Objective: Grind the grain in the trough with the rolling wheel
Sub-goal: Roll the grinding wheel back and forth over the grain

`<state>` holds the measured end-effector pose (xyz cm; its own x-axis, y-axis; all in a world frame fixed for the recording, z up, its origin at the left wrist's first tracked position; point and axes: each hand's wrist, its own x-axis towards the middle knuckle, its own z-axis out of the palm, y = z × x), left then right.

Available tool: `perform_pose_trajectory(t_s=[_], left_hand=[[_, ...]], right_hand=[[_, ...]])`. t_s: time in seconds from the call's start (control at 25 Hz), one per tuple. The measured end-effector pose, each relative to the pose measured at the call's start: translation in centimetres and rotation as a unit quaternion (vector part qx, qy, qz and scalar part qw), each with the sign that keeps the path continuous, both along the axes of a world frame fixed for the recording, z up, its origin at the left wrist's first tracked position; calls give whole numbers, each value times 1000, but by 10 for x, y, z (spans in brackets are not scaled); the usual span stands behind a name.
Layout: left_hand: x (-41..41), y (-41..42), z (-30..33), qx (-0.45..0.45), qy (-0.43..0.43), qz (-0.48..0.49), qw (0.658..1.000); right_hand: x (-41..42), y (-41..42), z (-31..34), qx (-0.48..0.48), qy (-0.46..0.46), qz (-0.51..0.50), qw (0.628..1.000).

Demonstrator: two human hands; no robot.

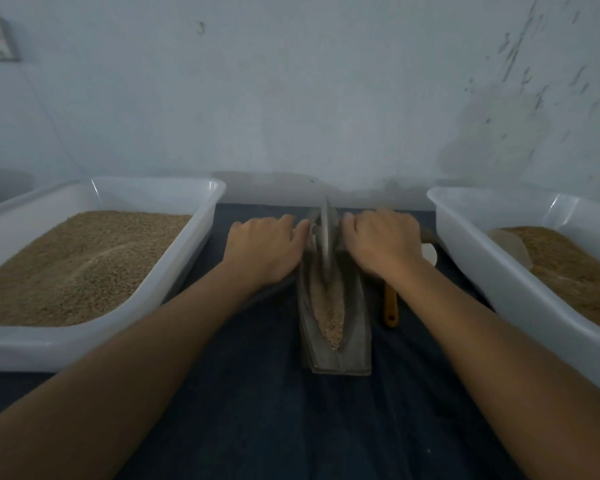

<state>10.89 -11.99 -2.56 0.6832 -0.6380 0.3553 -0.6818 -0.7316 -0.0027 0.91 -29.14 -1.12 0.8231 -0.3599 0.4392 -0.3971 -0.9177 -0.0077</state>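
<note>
The rolling wheel is stood on edge in the trough, between the two sets of fingers, at the far end. Its axle handle is gripped on either side: the left hand is curled round one end, the right hand round the other. The wheel is judged heavy, rigid metal, best held at the axle ends. The trough's long axis is pointed away from the person, grain lying nearer than the fingers along its groove.
</note>
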Motion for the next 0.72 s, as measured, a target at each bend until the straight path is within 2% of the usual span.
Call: perform_pose_trajectory(t_s=[0.08, 0.16, 0.28, 0.4, 0.48, 0.56, 0.68, 0.72], left_hand=[[22, -17, 7, 34, 14, 13, 999], [29, -17, 4, 42, 21, 6, 999], [7, 5, -6, 47, -57, -19, 997], [-30, 27, -13, 21, -102, -23, 994], [-42, 39, -12, -5, -86, -38, 996], [-32, 38, -6, -19, -32, -41, 998], [0, 9, 3, 33, -27, -24, 999], [9, -3, 6, 16, -11, -1, 1000]], right_hand=[[26, -7, 13, 26, 18, -31, 999], [32, -3, 15, 8, 12, -27, 1000], [8, 12, 3, -30, -46, -3, 998], [-33, 9, -18, -27, -54, 42, 997], [-53, 7, -21, -23, -51, 93, 994], [-45, 1, -15, -6, -35, 112, 993], [-9, -9, -4, 6, 14, 34, 999], [4, -14, 0, 19, 25, 6, 999]])
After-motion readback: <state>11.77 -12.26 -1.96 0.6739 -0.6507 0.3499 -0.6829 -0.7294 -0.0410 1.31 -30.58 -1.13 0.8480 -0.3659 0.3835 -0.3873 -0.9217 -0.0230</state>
